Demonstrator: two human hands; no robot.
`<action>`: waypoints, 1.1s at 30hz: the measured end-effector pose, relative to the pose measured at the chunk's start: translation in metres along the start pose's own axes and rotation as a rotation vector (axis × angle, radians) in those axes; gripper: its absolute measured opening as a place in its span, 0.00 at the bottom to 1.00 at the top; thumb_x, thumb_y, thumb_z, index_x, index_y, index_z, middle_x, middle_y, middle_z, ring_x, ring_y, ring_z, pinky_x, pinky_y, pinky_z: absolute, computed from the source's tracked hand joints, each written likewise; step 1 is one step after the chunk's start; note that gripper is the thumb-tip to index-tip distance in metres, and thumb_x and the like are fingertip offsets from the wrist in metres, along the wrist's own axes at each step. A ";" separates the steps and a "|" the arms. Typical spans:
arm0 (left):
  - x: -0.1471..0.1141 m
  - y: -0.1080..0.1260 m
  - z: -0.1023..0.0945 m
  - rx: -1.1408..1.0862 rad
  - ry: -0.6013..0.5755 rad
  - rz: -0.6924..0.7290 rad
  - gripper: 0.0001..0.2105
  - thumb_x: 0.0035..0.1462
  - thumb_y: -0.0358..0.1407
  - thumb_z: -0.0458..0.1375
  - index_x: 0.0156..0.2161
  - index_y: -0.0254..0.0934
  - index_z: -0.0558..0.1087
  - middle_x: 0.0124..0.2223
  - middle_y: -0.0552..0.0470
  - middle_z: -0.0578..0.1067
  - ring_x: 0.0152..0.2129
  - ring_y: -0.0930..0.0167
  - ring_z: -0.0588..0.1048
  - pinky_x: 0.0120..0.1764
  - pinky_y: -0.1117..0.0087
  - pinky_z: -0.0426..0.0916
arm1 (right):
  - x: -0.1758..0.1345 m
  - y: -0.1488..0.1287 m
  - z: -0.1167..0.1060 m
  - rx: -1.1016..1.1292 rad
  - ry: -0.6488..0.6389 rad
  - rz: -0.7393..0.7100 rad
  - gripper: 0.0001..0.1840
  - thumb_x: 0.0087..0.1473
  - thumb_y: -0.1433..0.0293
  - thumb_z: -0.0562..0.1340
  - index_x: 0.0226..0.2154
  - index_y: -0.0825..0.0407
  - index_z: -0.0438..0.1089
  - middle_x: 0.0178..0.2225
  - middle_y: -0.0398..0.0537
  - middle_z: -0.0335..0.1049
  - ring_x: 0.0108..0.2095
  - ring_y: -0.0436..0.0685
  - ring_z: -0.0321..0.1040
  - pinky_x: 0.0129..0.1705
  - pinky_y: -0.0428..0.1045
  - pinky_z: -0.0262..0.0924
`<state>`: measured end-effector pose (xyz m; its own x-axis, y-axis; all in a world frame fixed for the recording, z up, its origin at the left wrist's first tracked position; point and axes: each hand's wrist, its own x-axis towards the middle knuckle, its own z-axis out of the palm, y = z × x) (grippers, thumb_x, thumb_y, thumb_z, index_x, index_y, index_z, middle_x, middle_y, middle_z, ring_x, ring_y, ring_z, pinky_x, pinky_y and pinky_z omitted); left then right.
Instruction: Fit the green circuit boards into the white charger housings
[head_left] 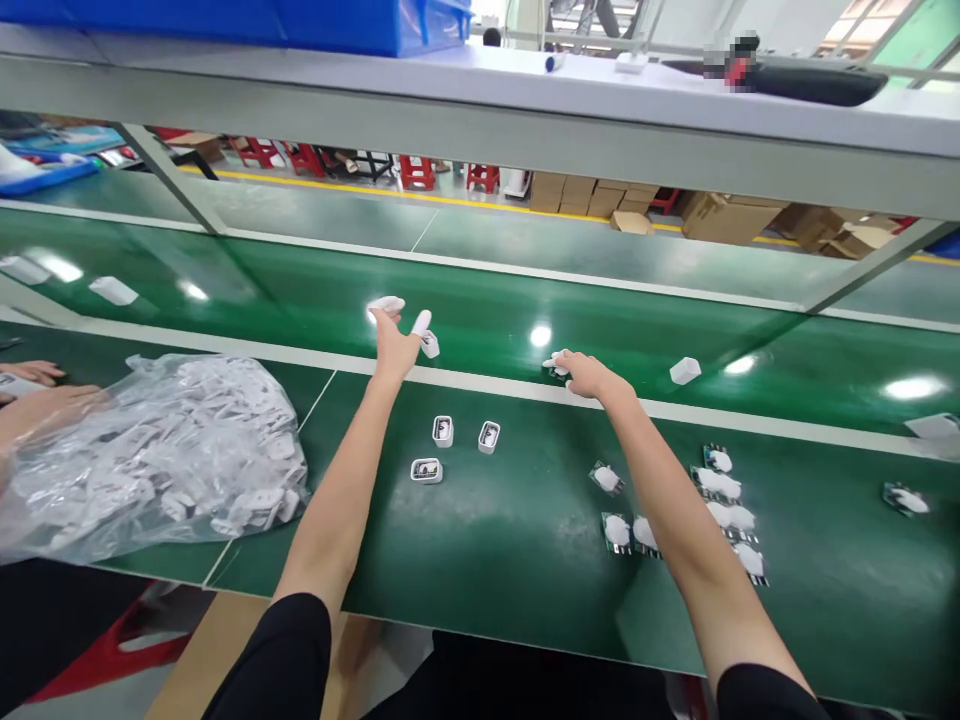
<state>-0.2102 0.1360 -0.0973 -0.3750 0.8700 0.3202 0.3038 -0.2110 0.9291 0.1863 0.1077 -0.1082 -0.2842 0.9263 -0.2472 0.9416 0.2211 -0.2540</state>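
Note:
Over the green belt, my left hand has its thumb and fingers apart, with white covers on the fingertips. A small white plastic housing is right beside the thumb; whether they touch I cannot tell. My right hand is closed at the belt's near edge, its fingertips on a small circuit board, partly hidden by the fingers. On the table between my arms are three white housings with parts inside, one of them a housing standing upright. Around my right forearm lie several circuit boards bearing white lumps.
A clear plastic bag full of white parts lies at left, beside another person's hands. More white housings ride on the belt, including a housing at right. A shelf with a blue bin spans above.

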 end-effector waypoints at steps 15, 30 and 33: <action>-0.094 0.128 0.139 -0.004 -0.511 0.307 0.23 0.64 0.47 0.71 0.55 0.42 0.69 0.53 0.45 0.80 0.44 0.66 0.82 0.53 0.59 0.77 | 0.017 0.010 0.018 0.676 0.337 -0.130 0.16 0.64 0.59 0.70 0.46 0.54 0.75 0.41 0.51 0.79 0.40 0.57 0.74 0.48 0.53 0.72; -0.178 0.067 0.376 0.160 -0.776 0.061 0.29 0.45 0.38 0.82 0.50 0.38 0.75 0.55 0.40 0.79 0.53 0.58 0.77 0.56 0.59 0.72 | -0.165 0.105 -0.075 1.346 0.963 -0.306 0.28 0.53 0.50 0.82 0.51 0.43 0.81 0.47 0.46 0.81 0.43 0.58 0.81 0.52 0.59 0.81; -0.185 0.070 0.385 0.120 -0.699 0.016 0.20 0.51 0.39 0.79 0.43 0.37 0.76 0.48 0.42 0.81 0.51 0.57 0.78 0.57 0.55 0.72 | -0.177 0.102 -0.082 1.276 0.953 -0.327 0.28 0.52 0.50 0.82 0.51 0.43 0.82 0.45 0.46 0.81 0.43 0.58 0.80 0.52 0.59 0.83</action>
<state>0.2172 0.1315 -0.1633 0.2683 0.9579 0.1024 0.4142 -0.2107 0.8855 0.3478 -0.0084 -0.0135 0.2346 0.8432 0.4837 -0.0251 0.5027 -0.8641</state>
